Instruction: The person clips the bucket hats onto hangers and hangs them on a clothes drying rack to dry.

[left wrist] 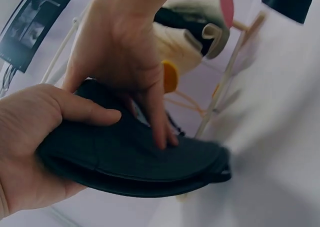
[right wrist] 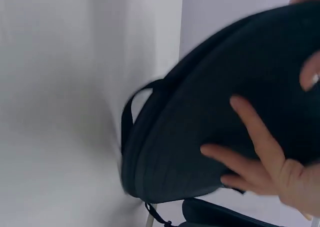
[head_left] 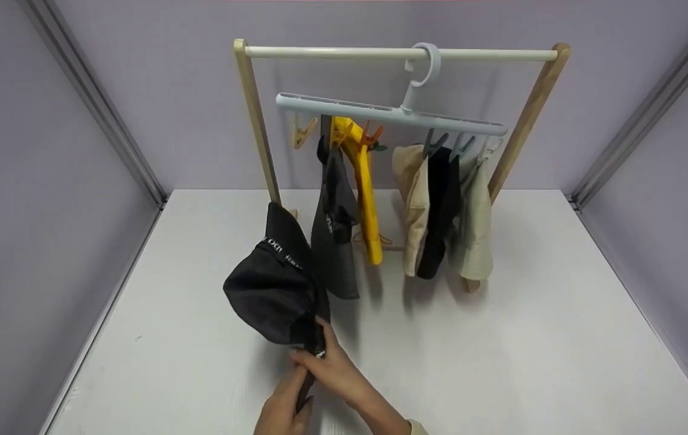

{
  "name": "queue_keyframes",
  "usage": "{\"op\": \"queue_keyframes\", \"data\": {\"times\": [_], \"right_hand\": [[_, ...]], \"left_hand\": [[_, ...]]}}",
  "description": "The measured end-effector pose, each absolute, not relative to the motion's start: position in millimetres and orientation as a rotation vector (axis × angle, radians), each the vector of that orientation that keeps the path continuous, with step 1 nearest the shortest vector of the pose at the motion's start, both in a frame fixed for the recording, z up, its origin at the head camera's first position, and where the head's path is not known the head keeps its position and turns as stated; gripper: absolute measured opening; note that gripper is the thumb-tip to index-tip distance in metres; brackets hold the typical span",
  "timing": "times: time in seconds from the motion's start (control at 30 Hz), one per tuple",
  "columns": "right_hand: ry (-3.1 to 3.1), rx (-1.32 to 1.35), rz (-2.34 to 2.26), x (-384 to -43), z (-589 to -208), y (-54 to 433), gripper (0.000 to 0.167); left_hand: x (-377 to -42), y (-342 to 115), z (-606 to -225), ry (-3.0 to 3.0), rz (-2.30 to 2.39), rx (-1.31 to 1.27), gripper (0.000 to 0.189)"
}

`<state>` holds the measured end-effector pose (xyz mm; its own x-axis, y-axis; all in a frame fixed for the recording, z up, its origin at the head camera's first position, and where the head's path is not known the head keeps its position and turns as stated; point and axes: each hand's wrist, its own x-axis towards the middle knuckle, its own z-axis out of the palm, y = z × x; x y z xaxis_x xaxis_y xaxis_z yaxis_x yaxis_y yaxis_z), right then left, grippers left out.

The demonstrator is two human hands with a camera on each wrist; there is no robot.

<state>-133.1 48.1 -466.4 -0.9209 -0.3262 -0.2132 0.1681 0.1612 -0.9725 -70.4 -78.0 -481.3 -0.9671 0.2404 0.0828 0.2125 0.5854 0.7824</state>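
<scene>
A black hat (head_left: 271, 284) with white lettering is held up in front of the rack, its lower edge between both hands. My left hand (head_left: 280, 408) grips that edge at the bottom, the thumb (left wrist: 95, 109) lying along the fabric. Just above it, my right hand (head_left: 340, 371) holds the hat with thumb and fingers on either side. Its fingers (right wrist: 260, 142) spread against the dark cloth in the right wrist view. A thin loop of strap (right wrist: 127, 112) sticks out from the hat's end. The inside of the hat is hidden.
Behind, a wooden-legged rack (head_left: 401, 53) carries a pale blue clip hanger (head_left: 374, 113). From its clips hang a dark grey hat (head_left: 337, 260), a yellow item (head_left: 371, 211), a beige hat (head_left: 414, 211), a black one (head_left: 440, 211) and a cream one (head_left: 476, 235). A tan clip (head_left: 303, 133) holds nothing.
</scene>
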Motion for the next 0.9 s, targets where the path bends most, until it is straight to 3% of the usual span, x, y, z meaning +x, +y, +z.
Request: {"op": "queue_keyframes", "data": {"times": [0.37, 0.57, 0.9], "right_hand": [[2.056, -0.169, -2.049, -136.8, -471.8, 65.7, 0.05], [2.117, -0.115, -2.059, -148.9, -471.3, 76.6, 0.05], [2.221, -0.224, -1.965, -159.8, -471.7, 78.5, 0.053]], "left_hand": [[-81.0, -57.8, -500.6, 2.317, 1.764, 0.4, 0.092], [-99.3, -54.4, -495.7, 2.211, 2.044, 0.125, 0.079], [-164.0, -79.1, -443.5, 2.324, 2.153, 0.073, 0.081]]}}
